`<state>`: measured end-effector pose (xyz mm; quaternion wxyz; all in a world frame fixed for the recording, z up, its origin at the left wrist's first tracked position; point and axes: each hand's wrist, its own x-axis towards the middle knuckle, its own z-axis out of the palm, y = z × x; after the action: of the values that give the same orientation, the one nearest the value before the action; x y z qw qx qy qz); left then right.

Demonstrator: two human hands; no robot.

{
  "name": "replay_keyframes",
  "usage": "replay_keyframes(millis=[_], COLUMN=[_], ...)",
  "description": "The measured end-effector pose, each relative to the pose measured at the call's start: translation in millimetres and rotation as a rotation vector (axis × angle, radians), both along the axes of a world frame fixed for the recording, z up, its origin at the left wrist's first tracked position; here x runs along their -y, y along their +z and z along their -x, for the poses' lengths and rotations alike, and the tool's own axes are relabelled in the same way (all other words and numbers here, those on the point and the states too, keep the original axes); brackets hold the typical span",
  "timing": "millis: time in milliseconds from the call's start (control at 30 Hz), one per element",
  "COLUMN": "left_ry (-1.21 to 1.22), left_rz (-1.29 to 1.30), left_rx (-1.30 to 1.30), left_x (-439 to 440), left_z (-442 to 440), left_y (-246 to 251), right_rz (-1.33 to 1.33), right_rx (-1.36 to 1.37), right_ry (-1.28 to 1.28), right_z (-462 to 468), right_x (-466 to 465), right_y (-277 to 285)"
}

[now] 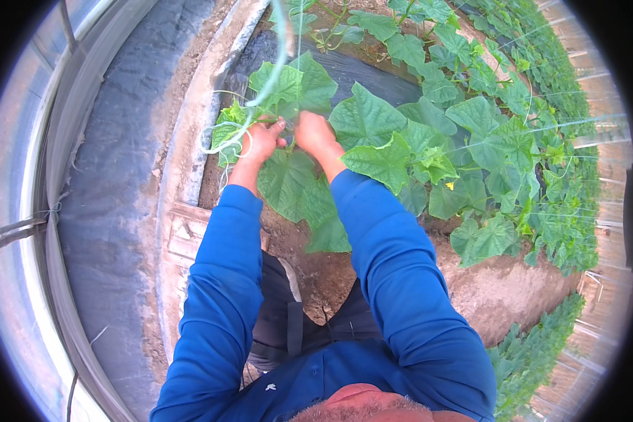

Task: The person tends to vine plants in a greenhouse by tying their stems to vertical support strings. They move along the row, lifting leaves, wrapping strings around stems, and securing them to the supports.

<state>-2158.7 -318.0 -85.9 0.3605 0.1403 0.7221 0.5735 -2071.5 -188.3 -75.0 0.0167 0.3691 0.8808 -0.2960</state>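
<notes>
My left hand (262,141) and my right hand (314,133) meet near the stem of a leafy vine, which looks like a cucumber plant (366,117). Pale twine (281,58) runs down from above to my left hand, and a loose loop of it hangs about the wrist. The left thumb and fingers are pinched close to the stem, but what lies between them is too small to tell. My right fingers are curled and partly hidden behind the hand. Broad green leaves stand above and below both hands.
Black plastic film (369,79) covers the bed behind the plants. A concrete edging (200,105) and dark ground sheet (121,174) lie to the left, beside the greenhouse's film wall (10,211). More vines with strings (559,126) stand to the right. Bare soil (501,290) lies between rows.
</notes>
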Motion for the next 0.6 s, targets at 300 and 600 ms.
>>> replay_keyframes(millis=[300,600], left_ry=[-0.065,-0.093], left_rz=[0.081,0.109], left_rx=[-0.102,-0.072], left_x=[-3,-5], left_z=[-5,-3], left_y=[5,-8], right_rz=[-0.123,-0.002], right_rx=[0.316,0.163], right_ry=[0.064,0.198], right_z=[-19,-15], right_x=[-18,2], right_y=[34,75])
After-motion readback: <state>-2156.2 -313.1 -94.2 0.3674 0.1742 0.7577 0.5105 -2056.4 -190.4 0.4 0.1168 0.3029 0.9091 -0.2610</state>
